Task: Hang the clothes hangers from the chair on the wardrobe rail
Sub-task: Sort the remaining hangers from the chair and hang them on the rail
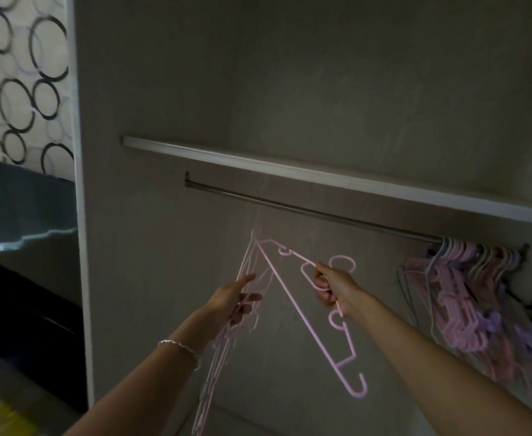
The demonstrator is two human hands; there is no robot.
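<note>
Hangers are splitting between both hands: the left hand (pixel 238 298) is gripping a blurred pink bundle (pixel 223 335) that is trailing downward, while the right hand (pixel 332 286) is clasping a single pink hanger (pixel 293 302) near its hook, tilted between the two. Above both hands the wardrobe rail (pixel 290 206) is running under a shelf (pixel 290 175); up and right of the right hand, hung hangers (pixel 472 287) are crowding the rail's end.
</note>
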